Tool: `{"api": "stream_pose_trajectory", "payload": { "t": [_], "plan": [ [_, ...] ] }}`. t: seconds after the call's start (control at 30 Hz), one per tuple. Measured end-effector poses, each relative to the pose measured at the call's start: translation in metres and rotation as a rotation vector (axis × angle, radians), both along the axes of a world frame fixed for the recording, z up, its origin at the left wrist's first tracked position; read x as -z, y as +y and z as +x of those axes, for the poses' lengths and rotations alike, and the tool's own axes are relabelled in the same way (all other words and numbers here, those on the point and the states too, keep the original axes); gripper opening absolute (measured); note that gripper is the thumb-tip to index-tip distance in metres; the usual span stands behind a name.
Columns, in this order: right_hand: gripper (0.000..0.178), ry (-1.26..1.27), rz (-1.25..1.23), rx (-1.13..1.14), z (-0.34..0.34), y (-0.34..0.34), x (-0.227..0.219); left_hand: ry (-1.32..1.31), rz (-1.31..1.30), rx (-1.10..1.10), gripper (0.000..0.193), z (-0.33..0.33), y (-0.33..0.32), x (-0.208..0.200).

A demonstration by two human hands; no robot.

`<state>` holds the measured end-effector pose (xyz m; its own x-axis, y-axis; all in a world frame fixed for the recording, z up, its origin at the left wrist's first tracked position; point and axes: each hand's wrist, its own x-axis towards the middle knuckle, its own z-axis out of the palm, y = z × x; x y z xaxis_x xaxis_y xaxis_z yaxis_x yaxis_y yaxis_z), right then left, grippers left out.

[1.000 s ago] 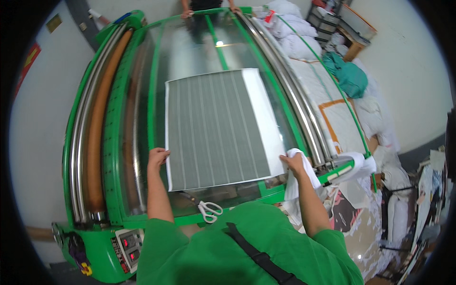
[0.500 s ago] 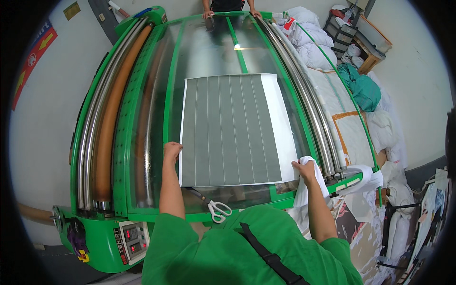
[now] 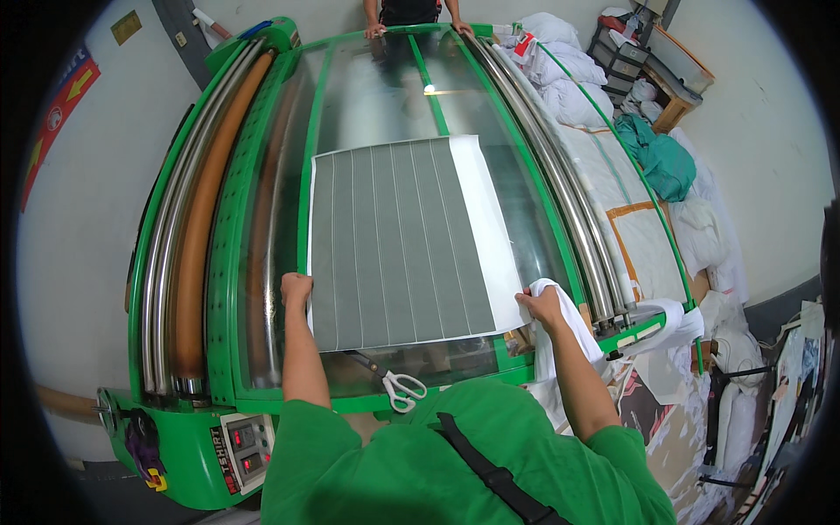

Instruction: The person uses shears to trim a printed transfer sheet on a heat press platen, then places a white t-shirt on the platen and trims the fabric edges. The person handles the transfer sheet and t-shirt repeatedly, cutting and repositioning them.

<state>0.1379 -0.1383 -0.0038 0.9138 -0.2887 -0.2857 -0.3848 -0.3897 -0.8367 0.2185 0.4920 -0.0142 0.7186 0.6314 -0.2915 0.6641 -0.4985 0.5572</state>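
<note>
A grey sheet (image 3: 398, 245) with thin pale lines and a white margin lies over the machine's shiny green-framed table (image 3: 367, 87). At its near left edge my left hand (image 3: 297, 287) is closed, gripping the sheet. My right hand (image 3: 541, 306) pinches the near right edge, with a white cloth (image 3: 564, 328) bunched in the same hand and hanging toward me. Between my forearms, white-handled scissors (image 3: 404, 390) rest at the table's near edge, their blades partly under the sheet's side of the frame.
Steel rollers (image 3: 560, 175) run along the right, and a brown roller (image 3: 208, 210) along the left. A control panel (image 3: 247, 446) sits at the lower left. Another person's hands (image 3: 374, 31) touch the far edge. White bundles (image 3: 569, 92) and a green bag (image 3: 661, 162) are piled at right.
The sheet has shifted left across the table and turned slightly. Both my hands have moved left with it, still gripping its edges; the white cloth moved along in my right hand.
</note>
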Motion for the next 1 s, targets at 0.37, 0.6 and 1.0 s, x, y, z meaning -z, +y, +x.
{"api": "stream_pose_trajectory", "payload": {
  "t": [0.37, 0.6, 1.0],
  "plan": [
    [0.032, -0.097, 0.041, 0.041, -0.014, -0.025, -0.024, 0.029, 0.323, -0.004, 0.073, -0.016, -0.074, -0.057],
    [0.041, -0.238, 0.464, 0.32, -0.083, -0.075, -0.14, 0.083, 0.393, 0.32, 0.086, -0.035, -0.127, -0.042],
    [0.064, -0.809, 0.863, 0.576, -0.244, -0.131, -0.285, 0.087, 0.529, 0.433, 0.085, -0.035, -0.146, -0.017]
  ]
}}
